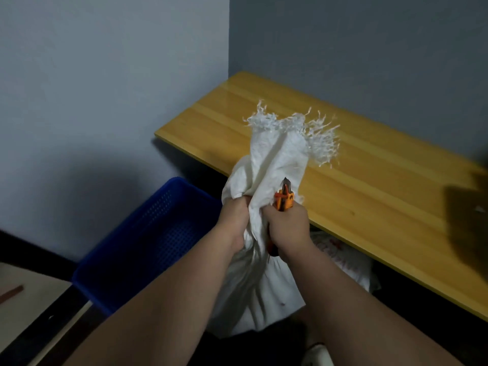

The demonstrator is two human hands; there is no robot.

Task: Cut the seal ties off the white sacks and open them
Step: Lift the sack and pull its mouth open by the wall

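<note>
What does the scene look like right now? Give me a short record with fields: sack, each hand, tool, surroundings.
sack: white sack upright, neck bunched, frayed top edge fanned out above the hands
left hand: left hand grips the bunched neck
right hand: right hand holds the orange cutter against the neck, tip pointing up
seal tie: not visible, hidden by hands and fabric
surroundings: wooden bench behind the sack; blue basket to the left; a second printed sack under the bench
</note>
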